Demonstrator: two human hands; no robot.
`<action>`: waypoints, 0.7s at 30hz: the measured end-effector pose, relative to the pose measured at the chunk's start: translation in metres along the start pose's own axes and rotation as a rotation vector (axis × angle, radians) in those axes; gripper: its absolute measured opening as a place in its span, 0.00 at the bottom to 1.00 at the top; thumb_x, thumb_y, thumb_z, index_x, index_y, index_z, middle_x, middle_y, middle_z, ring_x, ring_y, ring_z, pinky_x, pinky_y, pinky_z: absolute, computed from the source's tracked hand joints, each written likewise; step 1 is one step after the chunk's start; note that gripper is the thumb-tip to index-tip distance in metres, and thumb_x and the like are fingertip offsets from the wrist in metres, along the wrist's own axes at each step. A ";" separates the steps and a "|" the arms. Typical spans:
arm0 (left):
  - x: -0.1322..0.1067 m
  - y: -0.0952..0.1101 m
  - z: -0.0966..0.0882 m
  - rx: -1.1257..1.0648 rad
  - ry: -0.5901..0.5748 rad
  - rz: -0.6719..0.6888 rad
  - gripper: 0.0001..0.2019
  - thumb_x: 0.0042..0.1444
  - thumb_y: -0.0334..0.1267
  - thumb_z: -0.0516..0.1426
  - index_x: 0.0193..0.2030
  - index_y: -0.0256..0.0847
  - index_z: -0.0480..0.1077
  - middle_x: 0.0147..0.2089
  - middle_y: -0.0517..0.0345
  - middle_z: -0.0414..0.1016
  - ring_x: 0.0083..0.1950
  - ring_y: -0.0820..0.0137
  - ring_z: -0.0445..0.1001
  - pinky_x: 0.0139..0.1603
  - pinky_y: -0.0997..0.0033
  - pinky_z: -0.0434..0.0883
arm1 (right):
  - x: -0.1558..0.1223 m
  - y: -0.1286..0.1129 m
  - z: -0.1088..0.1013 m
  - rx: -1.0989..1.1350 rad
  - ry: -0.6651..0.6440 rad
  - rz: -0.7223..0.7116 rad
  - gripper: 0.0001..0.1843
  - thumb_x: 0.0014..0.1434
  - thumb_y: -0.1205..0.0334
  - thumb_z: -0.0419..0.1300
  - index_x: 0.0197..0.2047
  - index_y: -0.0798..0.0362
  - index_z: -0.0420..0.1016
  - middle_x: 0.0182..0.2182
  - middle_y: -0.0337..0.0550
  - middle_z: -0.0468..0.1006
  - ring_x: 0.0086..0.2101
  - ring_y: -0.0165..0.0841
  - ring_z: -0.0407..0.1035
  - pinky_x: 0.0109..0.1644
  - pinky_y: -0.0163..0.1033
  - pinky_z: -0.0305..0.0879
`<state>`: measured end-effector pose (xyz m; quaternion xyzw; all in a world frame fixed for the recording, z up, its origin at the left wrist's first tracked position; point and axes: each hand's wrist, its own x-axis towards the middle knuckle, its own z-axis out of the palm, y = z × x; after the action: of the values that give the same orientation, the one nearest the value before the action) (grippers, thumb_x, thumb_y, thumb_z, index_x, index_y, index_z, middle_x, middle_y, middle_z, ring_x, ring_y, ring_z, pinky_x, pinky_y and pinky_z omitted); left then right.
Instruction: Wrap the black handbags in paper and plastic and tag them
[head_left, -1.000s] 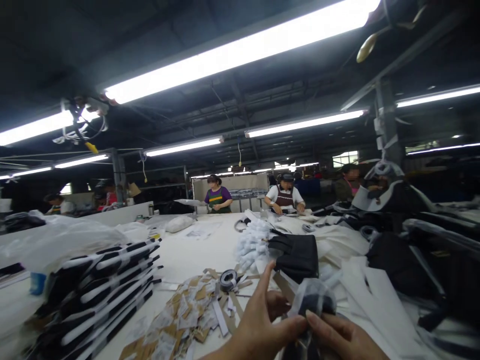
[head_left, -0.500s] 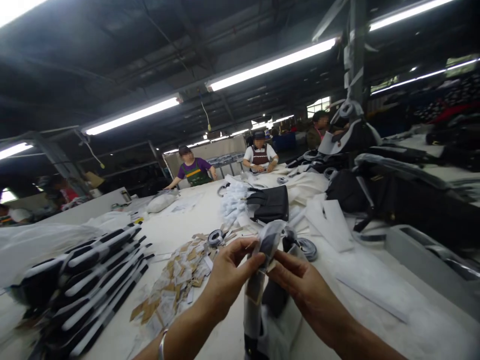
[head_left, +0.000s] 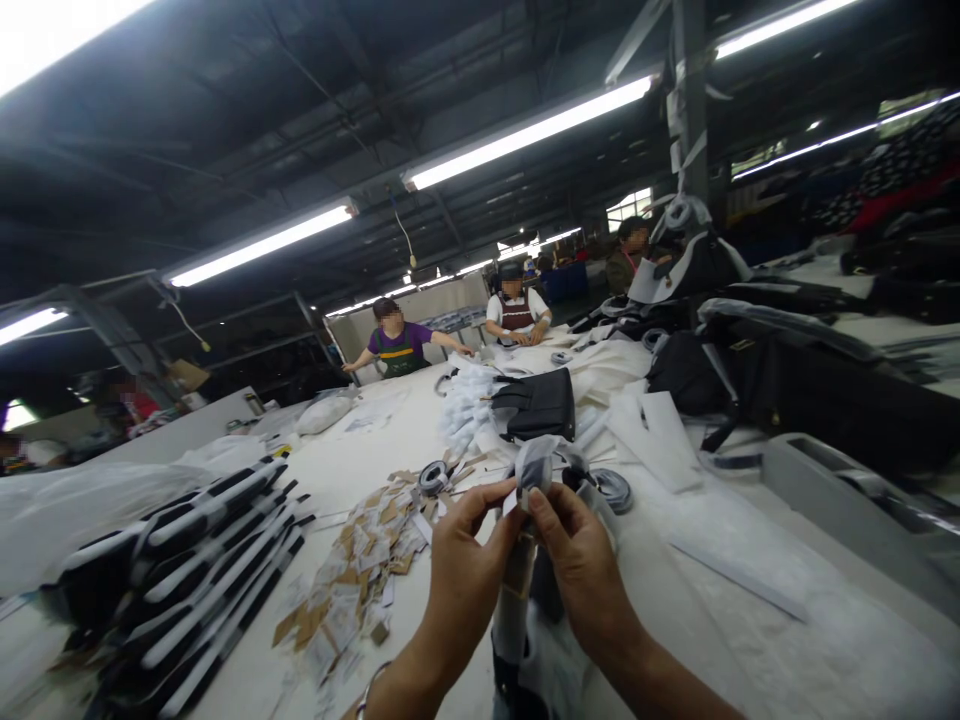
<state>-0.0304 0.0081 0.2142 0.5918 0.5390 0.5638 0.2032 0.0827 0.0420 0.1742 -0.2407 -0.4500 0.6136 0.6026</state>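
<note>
Pinching a film-wrapped strap (head_left: 534, 462) between thumbs and fingers, the 2 hands meet at the lower center of the frame: the left hand (head_left: 466, 562) grips its left side by a small white flap (head_left: 510, 502), and the right hand (head_left: 586, 548) presses its thumb to the front. Compared with 0.5 s ago, the right hand has risen closer to the left fingertips, so both now grip the same part of the wrap. Cloudy plastic over dark material curves into a rounded loop above the fingers; a black-and-white length hangs below, between the wrists.

Just beyond, a smooth, boxy black bag (head_left: 541, 402) sits on the white bench (head_left: 330, 482), beside a puffy pale cluster (head_left: 466, 408). Left of center spreads a heap of tan and translucent scraps (head_left: 373, 545), crinkled and angular, with a gray coil (head_left: 433, 478) at its upper edge. Padded black-and-white strips (head_left: 202, 590) are stacked at lower left. Farther back, a person in purple sleeves (head_left: 401, 345) stretches both arms out.
</note>
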 end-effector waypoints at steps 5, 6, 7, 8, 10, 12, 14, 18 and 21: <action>-0.012 0.012 0.000 0.075 0.006 0.073 0.13 0.63 0.44 0.57 0.50 0.46 0.78 0.50 0.55 0.81 0.52 0.62 0.78 0.56 0.63 0.73 | 0.001 0.006 0.004 -0.033 0.039 -0.099 0.17 0.60 0.47 0.64 0.44 0.52 0.75 0.41 0.44 0.79 0.40 0.36 0.72 0.45 0.37 0.68; -0.014 0.014 0.001 0.081 0.005 0.074 0.14 0.63 0.45 0.57 0.50 0.46 0.78 0.51 0.55 0.80 0.53 0.62 0.78 0.56 0.63 0.73 | 0.001 0.008 0.005 -0.031 0.045 -0.110 0.17 0.60 0.48 0.64 0.44 0.52 0.74 0.40 0.44 0.79 0.40 0.36 0.72 0.44 0.37 0.68; -0.015 0.015 0.001 0.096 0.019 0.072 0.14 0.63 0.45 0.57 0.51 0.45 0.78 0.52 0.55 0.80 0.53 0.61 0.78 0.56 0.63 0.73 | 0.002 0.009 0.006 -0.029 0.054 -0.118 0.17 0.60 0.48 0.64 0.43 0.52 0.74 0.39 0.43 0.79 0.39 0.35 0.72 0.43 0.37 0.68; -0.015 0.015 0.002 0.126 0.044 0.073 0.14 0.63 0.45 0.57 0.50 0.45 0.78 0.51 0.54 0.81 0.52 0.61 0.79 0.56 0.62 0.73 | 0.002 0.011 0.007 -0.026 0.062 -0.122 0.16 0.60 0.48 0.64 0.43 0.52 0.73 0.38 0.43 0.78 0.39 0.35 0.72 0.43 0.36 0.68; -0.015 0.015 0.003 0.209 0.101 0.085 0.14 0.62 0.45 0.58 0.49 0.44 0.79 0.49 0.54 0.82 0.50 0.61 0.80 0.54 0.62 0.74 | 0.001 0.012 0.009 -0.021 0.070 -0.119 0.16 0.60 0.48 0.64 0.42 0.52 0.73 0.35 0.40 0.77 0.37 0.33 0.71 0.41 0.35 0.68; -0.013 0.016 0.000 0.289 0.123 0.105 0.13 0.61 0.44 0.58 0.48 0.45 0.79 0.46 0.55 0.83 0.48 0.61 0.81 0.53 0.62 0.75 | -0.002 0.011 0.010 -0.016 0.055 -0.101 0.16 0.60 0.48 0.64 0.41 0.52 0.73 0.33 0.39 0.76 0.33 0.31 0.70 0.38 0.34 0.67; -0.010 0.019 -0.007 0.339 0.095 0.119 0.12 0.61 0.44 0.58 0.47 0.47 0.80 0.45 0.57 0.83 0.48 0.62 0.81 0.52 0.63 0.75 | -0.004 0.009 0.010 0.006 0.009 -0.062 0.16 0.59 0.48 0.65 0.41 0.53 0.73 0.32 0.39 0.76 0.33 0.31 0.69 0.38 0.35 0.68; -0.001 0.033 -0.024 0.399 -0.020 0.134 0.10 0.62 0.40 0.58 0.47 0.51 0.80 0.45 0.62 0.83 0.48 0.66 0.81 0.50 0.67 0.75 | -0.007 0.002 0.012 0.097 -0.089 0.035 0.18 0.58 0.48 0.66 0.43 0.54 0.74 0.36 0.43 0.78 0.38 0.35 0.72 0.44 0.39 0.70; 0.004 0.039 -0.028 0.557 -0.021 0.205 0.11 0.61 0.36 0.58 0.46 0.50 0.80 0.42 0.62 0.84 0.43 0.66 0.82 0.47 0.68 0.76 | -0.005 0.002 0.017 0.117 -0.062 0.039 0.17 0.57 0.50 0.67 0.42 0.53 0.75 0.36 0.43 0.78 0.38 0.35 0.72 0.44 0.39 0.70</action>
<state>-0.0405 -0.0115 0.2571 0.6820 0.6083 0.4057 -0.0191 0.0678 0.0326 0.1791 -0.1945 -0.4270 0.6578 0.5891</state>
